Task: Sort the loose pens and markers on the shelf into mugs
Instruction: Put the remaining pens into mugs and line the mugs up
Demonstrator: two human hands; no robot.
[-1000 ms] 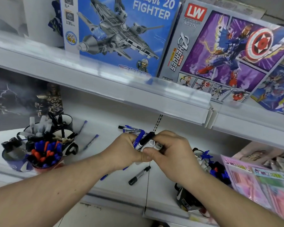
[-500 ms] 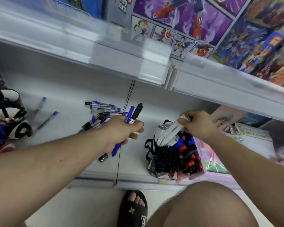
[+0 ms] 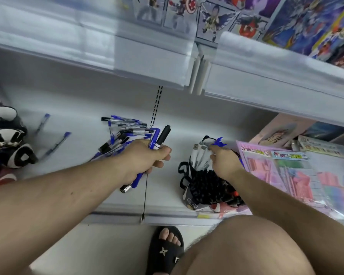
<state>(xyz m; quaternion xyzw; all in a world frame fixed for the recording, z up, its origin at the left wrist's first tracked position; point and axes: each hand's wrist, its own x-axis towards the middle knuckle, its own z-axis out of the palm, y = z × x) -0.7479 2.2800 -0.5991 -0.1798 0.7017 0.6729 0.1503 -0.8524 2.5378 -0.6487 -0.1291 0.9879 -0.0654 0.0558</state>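
Observation:
My left hand [image 3: 147, 157] is closed around a blue pen [image 3: 153, 139] and a black-capped marker [image 3: 163, 134], over the middle of the white shelf [image 3: 77, 120]. A pile of loose blue and black pens [image 3: 125, 130] lies just behind that hand. My right hand [image 3: 223, 163] rests on the white markers [image 3: 200, 157] standing in a black-and-white mug [image 3: 189, 187] at the shelf's front right; whether its fingers still pinch one I cannot tell. That mug also holds many black-capped pens [image 3: 211, 185].
Two blue pens [image 3: 54, 143] lie apart on the left, near panda-patterned mugs [image 3: 6, 143] full of pens. Pink stationery packs [image 3: 286, 175] lie right of the mug. An upper shelf edge [image 3: 147, 62] overhangs. My knee [image 3: 246, 245] and a sandalled foot [image 3: 165, 249] are below.
My view tilted down and right. My right hand left the left hand and carried a white marker into the right mug. My left hand kept its pen and marker.

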